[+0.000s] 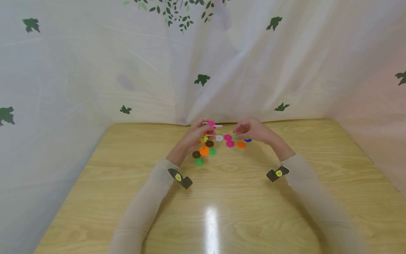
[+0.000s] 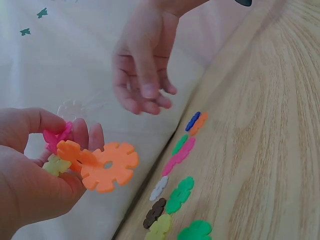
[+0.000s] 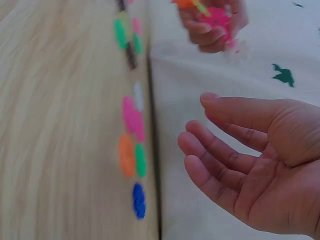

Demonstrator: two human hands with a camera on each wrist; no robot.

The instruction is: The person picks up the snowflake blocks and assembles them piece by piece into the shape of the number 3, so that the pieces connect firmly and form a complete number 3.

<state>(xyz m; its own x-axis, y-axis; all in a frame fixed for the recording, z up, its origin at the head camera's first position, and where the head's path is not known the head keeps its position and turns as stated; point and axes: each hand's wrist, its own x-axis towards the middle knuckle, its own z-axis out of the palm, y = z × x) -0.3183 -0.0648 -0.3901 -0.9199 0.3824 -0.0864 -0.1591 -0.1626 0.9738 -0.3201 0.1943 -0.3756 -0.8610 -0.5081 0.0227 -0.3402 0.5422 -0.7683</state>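
Note:
My left hand point(image 1: 192, 137) grips a small cluster of joined flower-shaped plastic pieces near the table's far edge. In the left wrist view, the cluster has a pink piece point(image 2: 57, 137) between thumb and fingers, orange pieces point(image 2: 120, 172), a yellow piece point(image 2: 56, 165) and a whitish piece point(image 2: 72, 110) behind. My right hand point(image 3: 265, 170) is apart from it, fingers loosely bent and holding nothing. Below it lie a blue piece point(image 3: 139, 201), an orange piece point(image 3: 126, 155), a green piece point(image 3: 140, 160) and pink pieces point(image 3: 131, 117).
More loose flower pieces lie along the far edge: a white piece point(image 2: 159, 188), a brown piece point(image 2: 154, 213) and a green piece point(image 2: 180, 195). The wooden table point(image 1: 241, 197) ends at a pale curtain point(image 1: 152, 70) printed with leaves and birds.

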